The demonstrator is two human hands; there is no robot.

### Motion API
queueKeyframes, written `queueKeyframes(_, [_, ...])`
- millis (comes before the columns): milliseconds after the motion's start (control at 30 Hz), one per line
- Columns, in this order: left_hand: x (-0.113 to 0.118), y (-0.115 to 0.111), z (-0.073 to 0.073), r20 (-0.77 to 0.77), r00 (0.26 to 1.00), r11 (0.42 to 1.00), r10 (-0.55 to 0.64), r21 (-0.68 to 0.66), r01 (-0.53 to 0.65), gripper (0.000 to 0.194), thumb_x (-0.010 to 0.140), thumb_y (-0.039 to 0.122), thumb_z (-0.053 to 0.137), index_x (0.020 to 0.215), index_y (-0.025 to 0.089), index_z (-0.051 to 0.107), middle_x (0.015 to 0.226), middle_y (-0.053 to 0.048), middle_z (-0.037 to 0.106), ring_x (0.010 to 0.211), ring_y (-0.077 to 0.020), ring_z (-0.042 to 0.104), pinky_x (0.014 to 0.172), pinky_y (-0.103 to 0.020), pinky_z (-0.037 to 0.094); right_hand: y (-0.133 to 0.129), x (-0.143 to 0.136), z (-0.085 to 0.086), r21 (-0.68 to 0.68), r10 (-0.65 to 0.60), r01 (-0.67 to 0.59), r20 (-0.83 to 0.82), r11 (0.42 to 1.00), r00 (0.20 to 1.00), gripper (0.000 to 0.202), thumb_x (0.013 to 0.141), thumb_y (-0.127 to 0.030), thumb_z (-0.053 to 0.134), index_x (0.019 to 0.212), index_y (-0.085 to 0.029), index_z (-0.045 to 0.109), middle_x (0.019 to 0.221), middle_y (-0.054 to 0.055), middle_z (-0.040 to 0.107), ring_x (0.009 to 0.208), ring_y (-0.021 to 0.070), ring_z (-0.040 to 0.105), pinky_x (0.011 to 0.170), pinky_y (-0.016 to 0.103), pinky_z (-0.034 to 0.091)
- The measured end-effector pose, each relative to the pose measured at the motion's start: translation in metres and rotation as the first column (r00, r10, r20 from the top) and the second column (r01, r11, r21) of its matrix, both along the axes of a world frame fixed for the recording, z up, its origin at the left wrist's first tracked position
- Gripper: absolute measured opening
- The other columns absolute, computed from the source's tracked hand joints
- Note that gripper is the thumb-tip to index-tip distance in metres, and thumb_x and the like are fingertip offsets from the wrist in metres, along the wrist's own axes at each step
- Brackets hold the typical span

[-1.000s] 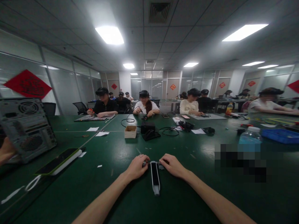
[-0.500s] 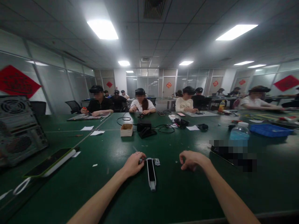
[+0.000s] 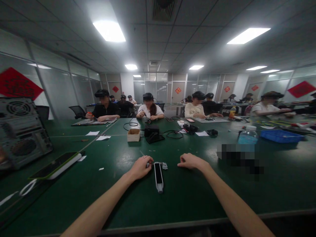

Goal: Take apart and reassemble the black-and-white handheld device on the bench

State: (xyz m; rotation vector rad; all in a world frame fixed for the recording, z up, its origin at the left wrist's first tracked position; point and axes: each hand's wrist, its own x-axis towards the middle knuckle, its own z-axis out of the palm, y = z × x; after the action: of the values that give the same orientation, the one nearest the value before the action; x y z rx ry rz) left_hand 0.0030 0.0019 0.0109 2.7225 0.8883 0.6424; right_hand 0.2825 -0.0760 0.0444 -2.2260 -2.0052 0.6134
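A long, narrow device (image 3: 159, 176) with a white frame, a dark middle and a grey end lies on the green table. A small silvery bracket (image 3: 164, 166) sticks out at its upper right. The curled fingers of my left hand (image 3: 141, 167) are closed around a small metal part (image 3: 147, 164) at the device's upper left. To the right of the bracket, apart from it, is my right hand (image 3: 191, 161), low over the tabletop. Its fingers are bent and pressed together, and whatever is between them is hidden.
A cardboard box (image 3: 133, 135) and a black device (image 3: 153, 133) with cables stand ahead. A computer case (image 3: 26, 128) and a green-edged phone-like slab (image 3: 54, 166) are left. To the right are a bottle (image 3: 248, 135) and a blue tray (image 3: 281, 136). People sit opposite.
My right hand has moved left, closer to the device, and the small pale bit that lay beside it no longer shows. The left hand stays at the device. The view has shifted slightly.
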Motion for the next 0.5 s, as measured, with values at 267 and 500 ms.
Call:
queueKeyframes(267, [0.000, 0.000, 0.002, -0.021, 1.000, 0.999, -0.010, 0.033, 0.011, 0.021, 0.077, 0.016, 0.049, 0.097, 0.018, 0.057, 0.089, -0.004, 0.061, 0.082, -0.0174, 0.056, 0.072, -0.028, 0.044, 0.011, 0.000, -0.009, 0.191, 0.073, -0.097, 0.129, 0.977, 0.989, 0.012, 0.076, -0.025, 0.058, 0.072, -0.016, 0.066, 0.080, 0.008, 0.067, 0.069, 0.0169, 0.062, 0.059, 0.024, 0.041])
queueKeyframes(500, [0.000, -0.004, 0.007, 0.035, 0.998, 0.990, 0.044, 0.134, -0.048, 0.019, 0.080, 0.021, 0.051, 0.098, 0.017, 0.057, 0.092, -0.004, 0.062, 0.082, -0.0176, 0.057, 0.073, -0.028, 0.043, 0.018, -0.029, -0.010, 0.640, 0.263, -0.247, 0.073, 0.727, 0.962, 0.022, 0.089, -0.027, 0.044, 0.086, -0.015, 0.062, 0.084, 0.008, 0.064, 0.078, 0.0173, 0.058, 0.070, 0.027, 0.042])
